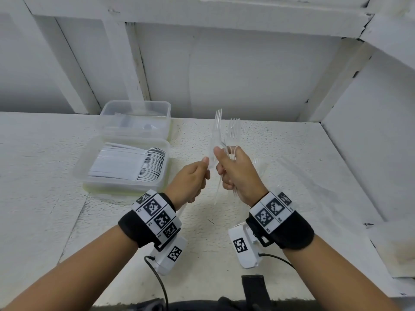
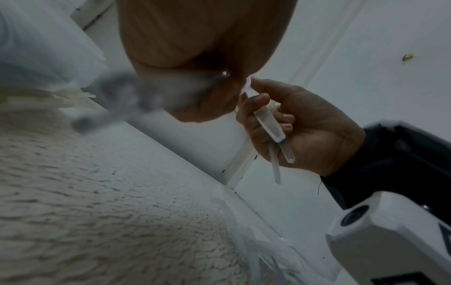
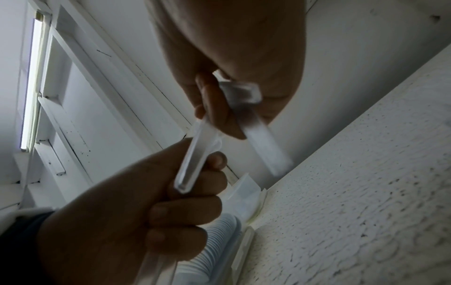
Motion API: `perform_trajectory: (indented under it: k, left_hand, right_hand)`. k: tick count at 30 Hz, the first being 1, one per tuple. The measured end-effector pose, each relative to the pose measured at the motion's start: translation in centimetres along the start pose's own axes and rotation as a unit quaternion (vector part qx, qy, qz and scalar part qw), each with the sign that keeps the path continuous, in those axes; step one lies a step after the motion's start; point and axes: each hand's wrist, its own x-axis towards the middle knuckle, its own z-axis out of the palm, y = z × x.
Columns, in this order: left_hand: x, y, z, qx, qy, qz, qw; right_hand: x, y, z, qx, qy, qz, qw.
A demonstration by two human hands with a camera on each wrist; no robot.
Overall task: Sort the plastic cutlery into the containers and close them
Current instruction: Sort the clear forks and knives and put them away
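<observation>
A bunch of clear plastic forks (image 1: 232, 133) is gripped in the right hand (image 1: 238, 173), tines up, above the white textured counter (image 1: 292, 176). One clear fork (image 1: 216, 126) is pinched by the left hand (image 1: 190, 178). Two lidless clear rectangular containers (image 1: 125, 167) sit to the left, the nearer filled with white spoons (image 1: 146, 164).

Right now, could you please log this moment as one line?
left hand: grips clear fork | right hand: holds clear forks | near container: open, white spoons
</observation>
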Motion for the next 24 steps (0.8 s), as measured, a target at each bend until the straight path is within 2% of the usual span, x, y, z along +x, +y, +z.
perform_trajectory:
  k: [5, 9, 13, 15, 18, 21, 24]
  left_hand:
    - [0.0, 0.2, 0.0, -0.011, -0.051, -0.008, 0.999]
    - [-0.1, 0.2, -0.5, -0.019, -0.133, -0.023, 0.991]
    - [0.1, 0.4, -1.7, -0.089, -0.261, -0.063, 0.959]
    - [0.1, 0.6, -2.3, -0.118, -0.295, -0.075, 0.945]
    - [0.0, 0.7, -2.5, -0.177, -0.277, -0.075, 0.941]
    - [0.3, 0.3, -2.1, -0.220, -0.192, -0.070, 0.954]
    - [0.6, -0.4, -1.7, -0.244, -0.124, -0.062, 0.960]
  right_hand:
    - [0.2, -0.2, -0.6, -0.009, -0.028, 0.006, 1.000]
    - [0.4, -0.4, -1.4, -0.021, -0.042, 0.001, 0.999]
    - [0.5, -0.6, -1.6, -0.032, -0.054, 0.007, 0.998]
    - [0.3, -0.8, -1.5, -0.030, -0.066, 0.008, 0.997]
    - [0.0, -1.1, -1.3, -0.019, -0.058, 0.007, 0.998]
    - [-0.1, -1.2, -1.4, -0.039, -0.013, -0.001, 0.999]
    - [-0.4, -0.8, -1.3, -0.061, -0.006, -0.035, 0.998]
